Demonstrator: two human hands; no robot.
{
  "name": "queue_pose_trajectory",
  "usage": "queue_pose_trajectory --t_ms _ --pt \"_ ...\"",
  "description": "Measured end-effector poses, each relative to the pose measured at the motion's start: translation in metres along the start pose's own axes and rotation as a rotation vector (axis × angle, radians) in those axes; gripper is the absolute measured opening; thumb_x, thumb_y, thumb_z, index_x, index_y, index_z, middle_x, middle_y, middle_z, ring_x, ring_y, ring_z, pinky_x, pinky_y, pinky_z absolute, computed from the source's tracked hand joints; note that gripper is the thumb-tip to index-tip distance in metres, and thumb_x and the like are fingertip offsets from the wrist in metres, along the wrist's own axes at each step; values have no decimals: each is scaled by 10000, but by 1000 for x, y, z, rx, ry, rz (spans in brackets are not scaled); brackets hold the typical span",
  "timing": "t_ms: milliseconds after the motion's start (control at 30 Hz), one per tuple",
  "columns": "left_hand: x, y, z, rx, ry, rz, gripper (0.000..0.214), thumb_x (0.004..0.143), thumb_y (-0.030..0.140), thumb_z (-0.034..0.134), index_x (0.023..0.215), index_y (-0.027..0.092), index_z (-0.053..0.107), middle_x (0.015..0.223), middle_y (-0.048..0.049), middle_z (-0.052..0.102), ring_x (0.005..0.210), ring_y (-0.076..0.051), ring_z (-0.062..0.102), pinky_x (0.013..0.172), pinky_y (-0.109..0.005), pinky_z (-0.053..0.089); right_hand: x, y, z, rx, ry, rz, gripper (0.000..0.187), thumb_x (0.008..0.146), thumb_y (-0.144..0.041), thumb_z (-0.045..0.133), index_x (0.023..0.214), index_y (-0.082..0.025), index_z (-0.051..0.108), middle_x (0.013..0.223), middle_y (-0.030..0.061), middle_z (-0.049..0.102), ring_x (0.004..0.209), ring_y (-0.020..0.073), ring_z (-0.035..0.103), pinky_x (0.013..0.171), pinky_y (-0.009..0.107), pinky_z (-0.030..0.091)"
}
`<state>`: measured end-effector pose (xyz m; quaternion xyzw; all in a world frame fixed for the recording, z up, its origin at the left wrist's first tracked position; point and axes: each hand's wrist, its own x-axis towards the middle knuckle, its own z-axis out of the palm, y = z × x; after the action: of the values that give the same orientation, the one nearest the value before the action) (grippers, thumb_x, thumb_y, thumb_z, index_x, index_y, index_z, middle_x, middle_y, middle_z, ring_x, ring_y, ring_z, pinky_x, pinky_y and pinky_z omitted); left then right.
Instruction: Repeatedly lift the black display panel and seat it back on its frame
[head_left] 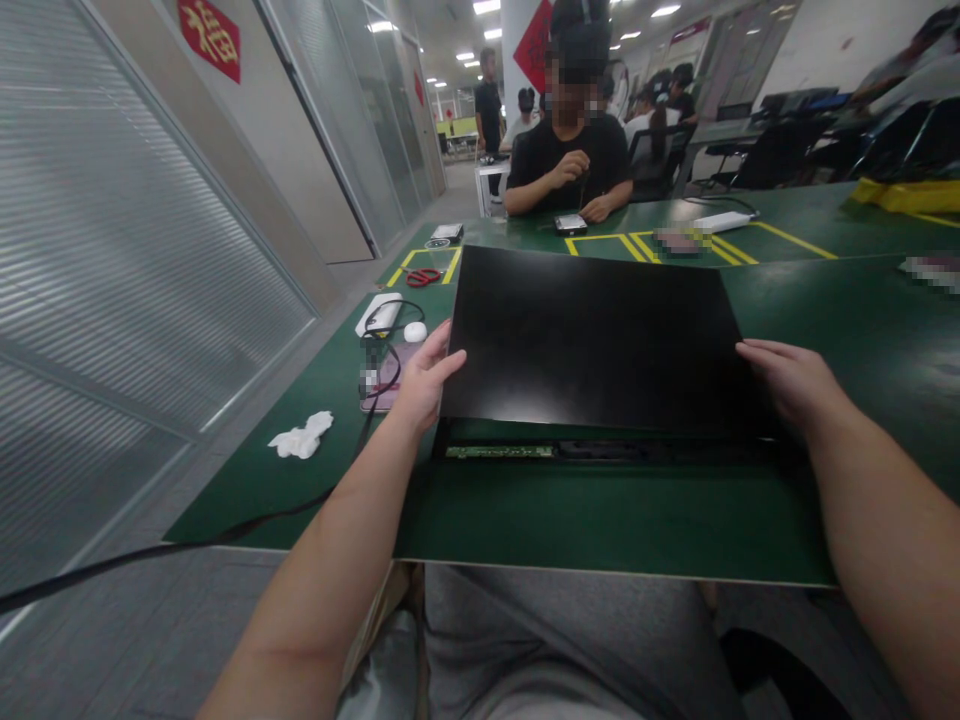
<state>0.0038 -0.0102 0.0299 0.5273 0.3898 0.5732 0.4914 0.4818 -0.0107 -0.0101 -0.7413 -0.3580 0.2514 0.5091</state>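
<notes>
Between my two hands is a black flat screen panel (592, 340), tilted with its glossy face toward me. My left hand (427, 380) grips its left edge, thumb on the front and fingers behind. At the right edge, my right hand (795, 375) pinches the panel, its fingertips against the side. Below the panel's lower edge shows a black frame (652, 453) lying on the table, with a green circuit board strip (499, 453) along its near side. The rest of the frame is hidden behind the panel.
On the green table (600, 530) at left lie a crumpled tissue (302, 436), a phone (386, 375), a white power bank-like block (379, 314), a black cable (262, 522) and red-handled scissors (423, 277). A co-worker (570, 150) sits opposite, handling a small device (571, 224).
</notes>
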Motion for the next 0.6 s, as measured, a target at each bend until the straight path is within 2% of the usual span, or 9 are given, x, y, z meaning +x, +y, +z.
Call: queue_pose_trajectory --t_ms 100,167,233,333,467,533,600 --pt "0 1 0 -53 -4 -8 715 682 343 816 1362 241 620 1391 -78 642 1347 -321 536 1101 -426 451 -5 -10 -1 189 40 20 356 598 -250 798 945 -185 757 928 51 744 814 151 668 748 254 559" --pt "1 1 -1 -92 10 -18 726 682 325 813 1373 234 611 1366 -74 662 1307 -317 573 1079 -415 472 -14 -20 -2 369 39 21 301 540 -158 779 839 -190 750 832 36 732 753 156 667 702 264 571" --pt "2 1 -3 -122 28 -32 719 682 312 810 1368 221 616 1343 -74 678 1275 -311 599 1068 -405 482 -25 -32 -5 493 -32 6 273 546 -148 731 813 -200 752 794 41 732 726 197 681 664 322 597" --pt "3 -1 -4 -137 39 -50 700 681 302 809 1351 206 629 1293 -75 706 1237 -307 626 1064 -406 485 -41 -47 -12 601 -167 45 322 622 -208 676 927 -249 773 872 39 758 786 251 717 695 402 623" --pt "2 1 -2 -148 30 -68 677 679 294 799 1330 194 644 1212 -77 740 1180 -311 658 1028 -407 504 -49 -52 -20 637 -175 310 240 685 -273 638 890 -233 758 885 79 764 844 324 731 738 524 625" --pt "1 3 -1 -155 36 -82 656 666 293 794 1300 186 663 1172 -75 754 1146 -308 673 998 -394 517 -45 -48 -22 641 -166 380 193 681 -257 643 840 -214 743 846 95 757 830 342 730 728 556 623" --pt "1 4 0 -156 44 -103 633 650 302 791 1261 177 685 1124 -69 767 1113 -306 685 963 -385 529 -37 -42 -23 698 -152 251 154 655 -189 665 796 -201 725 790 92 741 794 335 728 704 550 630"
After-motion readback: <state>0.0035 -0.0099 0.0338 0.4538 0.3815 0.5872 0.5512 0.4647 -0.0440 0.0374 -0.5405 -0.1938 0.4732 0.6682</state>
